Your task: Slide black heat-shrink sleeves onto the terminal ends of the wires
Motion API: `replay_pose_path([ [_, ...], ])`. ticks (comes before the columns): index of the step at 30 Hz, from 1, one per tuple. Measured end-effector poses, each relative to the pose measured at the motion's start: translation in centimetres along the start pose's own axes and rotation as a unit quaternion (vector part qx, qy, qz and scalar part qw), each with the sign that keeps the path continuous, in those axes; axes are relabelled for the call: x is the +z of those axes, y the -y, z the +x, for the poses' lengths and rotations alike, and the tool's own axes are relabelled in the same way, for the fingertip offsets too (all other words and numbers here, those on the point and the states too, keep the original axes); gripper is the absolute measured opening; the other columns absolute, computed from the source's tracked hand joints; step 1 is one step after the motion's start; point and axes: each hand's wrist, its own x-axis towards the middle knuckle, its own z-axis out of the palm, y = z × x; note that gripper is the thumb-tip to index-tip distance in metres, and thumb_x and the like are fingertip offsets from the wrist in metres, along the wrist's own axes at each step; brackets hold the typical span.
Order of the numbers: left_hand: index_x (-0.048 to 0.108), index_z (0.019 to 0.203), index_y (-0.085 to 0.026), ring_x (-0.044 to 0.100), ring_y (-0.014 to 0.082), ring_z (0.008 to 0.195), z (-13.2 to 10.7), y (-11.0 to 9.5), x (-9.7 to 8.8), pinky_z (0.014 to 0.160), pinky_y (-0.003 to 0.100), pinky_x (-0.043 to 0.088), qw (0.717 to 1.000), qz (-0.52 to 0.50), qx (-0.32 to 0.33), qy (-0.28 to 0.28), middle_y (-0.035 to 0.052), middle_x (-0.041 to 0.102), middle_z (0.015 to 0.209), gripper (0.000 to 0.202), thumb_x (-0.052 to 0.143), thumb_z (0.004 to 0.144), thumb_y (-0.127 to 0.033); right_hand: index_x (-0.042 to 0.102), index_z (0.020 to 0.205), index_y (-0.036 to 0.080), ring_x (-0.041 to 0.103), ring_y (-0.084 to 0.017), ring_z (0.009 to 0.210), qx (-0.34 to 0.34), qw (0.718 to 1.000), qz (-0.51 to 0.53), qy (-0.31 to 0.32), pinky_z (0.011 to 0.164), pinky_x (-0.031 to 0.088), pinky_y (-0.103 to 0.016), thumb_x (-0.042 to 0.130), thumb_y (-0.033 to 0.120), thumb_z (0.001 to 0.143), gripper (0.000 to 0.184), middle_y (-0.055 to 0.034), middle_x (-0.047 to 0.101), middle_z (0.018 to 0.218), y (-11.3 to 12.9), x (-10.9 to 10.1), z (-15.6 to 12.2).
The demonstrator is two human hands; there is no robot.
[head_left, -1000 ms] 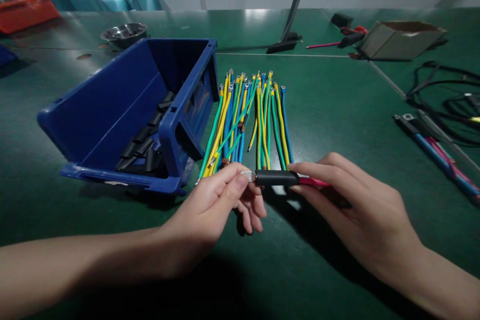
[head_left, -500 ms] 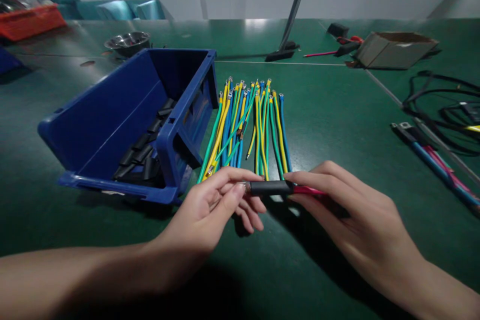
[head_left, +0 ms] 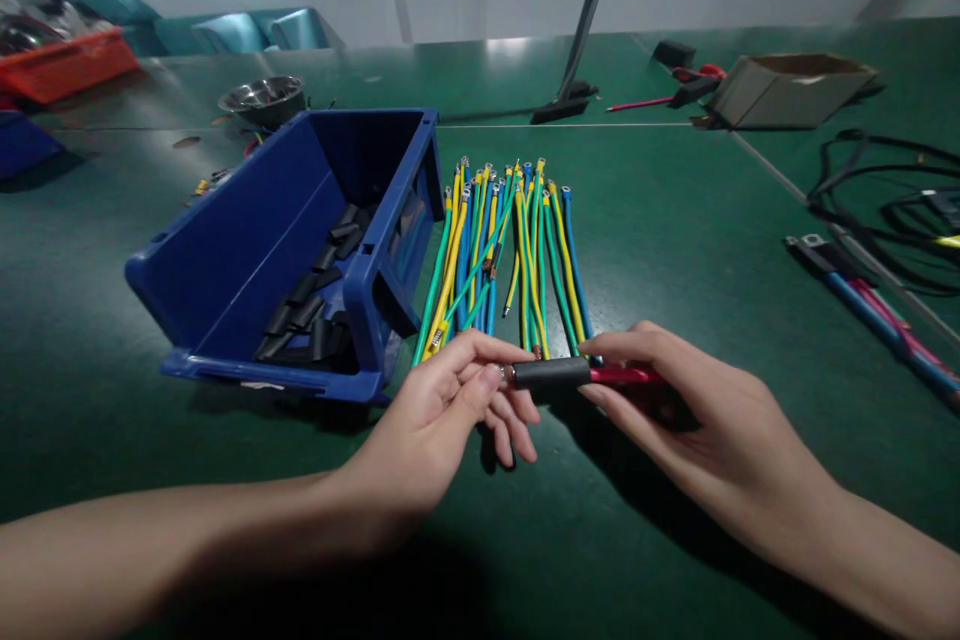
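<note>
My left hand (head_left: 442,415) pinches the metal terminal end of a red wire between thumb and forefinger. A black sleeve (head_left: 551,374) sits over that wire, close to the terminal. My right hand (head_left: 686,410) grips the red wire (head_left: 626,377) at the sleeve's right end, thumb below and fingers on top. Both hands hover just above the green table (head_left: 675,250), in front of a row of yellow, green and blue wires (head_left: 502,250) with terminals on their ends.
A blue bin (head_left: 247,260) holding several black sleeves stands left of the wires. Blue and red cables (head_left: 877,315) and black cords (head_left: 892,190) lie at the right. A cardboard box (head_left: 780,90), a steel bowl (head_left: 262,98) and an orange crate (head_left: 64,65) stand further back.
The black sleeve now covers more of the metal terminal than a second ago. The view has shifted a little, and both hands keep their grip.
</note>
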Motion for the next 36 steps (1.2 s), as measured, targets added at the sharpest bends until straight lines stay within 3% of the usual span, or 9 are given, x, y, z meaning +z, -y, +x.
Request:
replay_pose_path([
  [13,0.061,0.111,-0.015,0.068,0.0108,0.061,-0.1,1.6,-0.5,0.055,0.019,0.05,0.999,-0.037,0.005,0.02,0.0017,0.066,0.079,0.02,0.051,0.104,-0.031,0.054,0.12,0.025,0.061,-0.007,0.074,0.003,0.997,0.062,0.037,0.063,0.048,-0.017,0.053,0.022,0.101,0.019,0.001,0.064,0.09,-0.5,0.0,-0.1],
  [23,0.047,0.113,-0.019,0.067,0.012,0.058,-0.2,1.0,-0.2,0.054,0.021,0.05,1.0,-0.003,0.004,-0.001,-0.0013,0.065,0.076,0.025,0.055,0.102,-0.04,0.056,0.119,0.027,0.063,-0.009,0.076,0.003,0.995,0.088,0.04,0.064,0.049,-0.02,0.058,0.021,0.099,0.021,0.0007,0.065,0.092,-0.4,-0.2,-0.2],
  [27,0.05,0.113,-0.016,0.066,0.013,0.057,-0.2,0.7,0.1,0.053,0.023,0.049,1.0,0.022,-0.006,-0.002,-0.0005,0.063,0.076,0.028,0.053,0.102,-0.042,0.058,0.114,0.026,0.061,-0.009,0.071,0.017,0.997,0.069,0.025,0.06,0.048,-0.019,0.065,0.026,0.096,0.02,0.0016,0.066,0.089,-0.3,-0.2,-0.3],
  [36,0.055,0.113,-0.014,0.066,0.0132,0.063,-0.3,0.0,0.1,0.059,0.025,0.05,0.999,0.048,-0.019,0.013,0.0017,0.064,0.081,0.021,0.046,0.103,-0.03,0.063,0.107,0.021,0.061,-0.012,0.071,0.027,0.997,0.071,0.032,0.059,0.047,-0.023,0.062,0.026,0.097,0.011,-0.002,0.066,0.086,-0.3,-0.2,0.2],
])
